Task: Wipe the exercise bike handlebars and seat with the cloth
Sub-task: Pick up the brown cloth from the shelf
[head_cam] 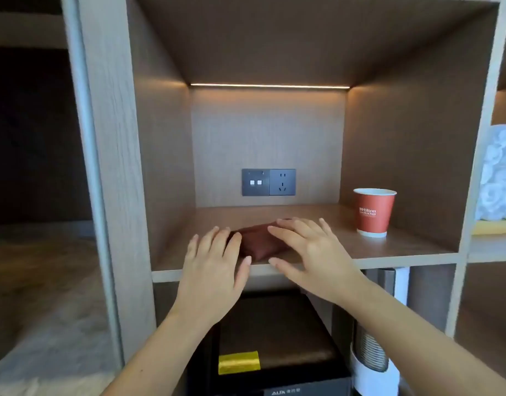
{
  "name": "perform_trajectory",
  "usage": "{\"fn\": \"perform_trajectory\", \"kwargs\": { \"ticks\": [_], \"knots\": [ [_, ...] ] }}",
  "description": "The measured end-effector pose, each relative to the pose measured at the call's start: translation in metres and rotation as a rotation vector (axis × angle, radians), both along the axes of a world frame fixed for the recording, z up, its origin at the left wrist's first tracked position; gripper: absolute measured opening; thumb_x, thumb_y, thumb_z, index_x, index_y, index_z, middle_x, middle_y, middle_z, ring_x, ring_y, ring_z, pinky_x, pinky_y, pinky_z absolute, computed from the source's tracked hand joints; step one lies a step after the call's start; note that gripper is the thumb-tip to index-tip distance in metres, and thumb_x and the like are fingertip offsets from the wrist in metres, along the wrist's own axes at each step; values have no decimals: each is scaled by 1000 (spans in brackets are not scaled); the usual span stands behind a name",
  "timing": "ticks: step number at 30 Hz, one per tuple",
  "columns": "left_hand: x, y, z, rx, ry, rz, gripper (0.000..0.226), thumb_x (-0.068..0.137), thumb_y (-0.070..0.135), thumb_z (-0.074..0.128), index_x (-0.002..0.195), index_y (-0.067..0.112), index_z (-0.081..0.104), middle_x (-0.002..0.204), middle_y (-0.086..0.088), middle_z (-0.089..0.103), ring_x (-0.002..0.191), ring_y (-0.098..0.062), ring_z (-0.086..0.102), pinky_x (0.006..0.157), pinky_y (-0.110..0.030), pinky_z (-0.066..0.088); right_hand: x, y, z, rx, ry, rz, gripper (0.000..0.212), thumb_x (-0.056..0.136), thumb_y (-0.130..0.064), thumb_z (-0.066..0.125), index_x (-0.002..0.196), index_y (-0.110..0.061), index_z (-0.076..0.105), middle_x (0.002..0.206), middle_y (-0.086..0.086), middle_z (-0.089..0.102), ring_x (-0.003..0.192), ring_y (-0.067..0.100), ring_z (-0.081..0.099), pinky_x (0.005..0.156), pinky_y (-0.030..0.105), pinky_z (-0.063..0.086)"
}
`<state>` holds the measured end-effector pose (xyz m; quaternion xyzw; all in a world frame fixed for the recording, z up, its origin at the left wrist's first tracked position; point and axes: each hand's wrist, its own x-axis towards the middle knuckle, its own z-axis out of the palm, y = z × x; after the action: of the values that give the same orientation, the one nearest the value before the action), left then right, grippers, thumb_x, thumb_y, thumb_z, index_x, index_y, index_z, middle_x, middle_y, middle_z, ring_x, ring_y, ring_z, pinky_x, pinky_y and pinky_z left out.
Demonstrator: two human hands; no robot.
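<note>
A folded dark red-brown cloth (259, 241) lies near the front edge of a wooden shelf (403, 247) inside a lit cabinet niche. My left hand (214, 267) is spread flat at the cloth's left end, fingers apart, touching its edge. My right hand (309, 252) rests flat over the cloth's right part, fingers apart, thumb at the shelf's front edge. Neither hand grips the cloth. No exercise bike is in view.
A red paper cup (373, 212) stands on the shelf at the right. A grey switch and socket plate (268, 182) is on the back wall. Below the shelf sits a dark box with a yellow label (239, 362). A white cup dispenser (372, 364) is lower right.
</note>
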<state>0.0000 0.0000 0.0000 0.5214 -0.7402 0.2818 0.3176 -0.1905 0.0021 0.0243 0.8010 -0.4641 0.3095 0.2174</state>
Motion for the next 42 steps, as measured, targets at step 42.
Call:
{"fn": "perform_trajectory", "kwargs": {
  "ticks": [42],
  "knots": [
    [39, -9, -5, 97, 75, 71, 69, 94, 53, 10, 123, 12, 57, 123, -8, 60, 114, -25, 56, 86, -50, 47, 41, -46, 41, 703, 185, 209, 54, 88, -54, 46, 136, -53, 21, 131, -13, 37, 110, 9, 42, 94, 25, 37]
  ]
}}
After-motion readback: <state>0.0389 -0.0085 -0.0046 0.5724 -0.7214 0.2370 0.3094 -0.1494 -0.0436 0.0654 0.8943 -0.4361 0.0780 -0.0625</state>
